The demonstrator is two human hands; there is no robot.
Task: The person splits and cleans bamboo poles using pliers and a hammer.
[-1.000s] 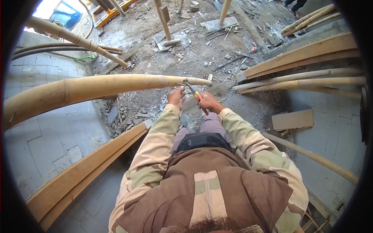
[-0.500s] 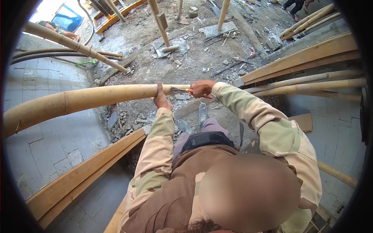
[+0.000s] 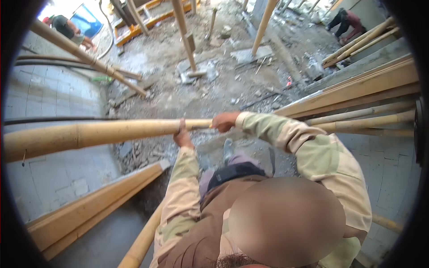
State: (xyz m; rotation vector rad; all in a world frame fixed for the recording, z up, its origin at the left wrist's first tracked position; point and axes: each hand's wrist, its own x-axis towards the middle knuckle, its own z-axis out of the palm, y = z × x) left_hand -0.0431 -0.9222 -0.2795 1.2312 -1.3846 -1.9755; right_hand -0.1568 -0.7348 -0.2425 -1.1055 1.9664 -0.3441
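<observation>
Bamboo pole (image 3: pixel 98 132) runs in from the left and ends mid-scene over rubble (image 3: pixel 147 152). Near its tip the left hand (image 3: pixel 182 135) grips it; the right hand (image 3: pixel 223 121) is clenched at the tip, its contents unclear. The left hand should probably brace firmly while the right works squarely.

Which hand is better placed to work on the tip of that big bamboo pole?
Probably the right: the right hand is closed at the tip of the bamboo pole, while the left hand grips it further back.

Two hands (image 3: pixel 183 135) (image 3: pixel 224 121), one long bamboo pole (image 3: pixel 103 132), three upright posts (image 3: pixel 184 33), perhaps two distant people (image 3: pixel 67 27).
</observation>
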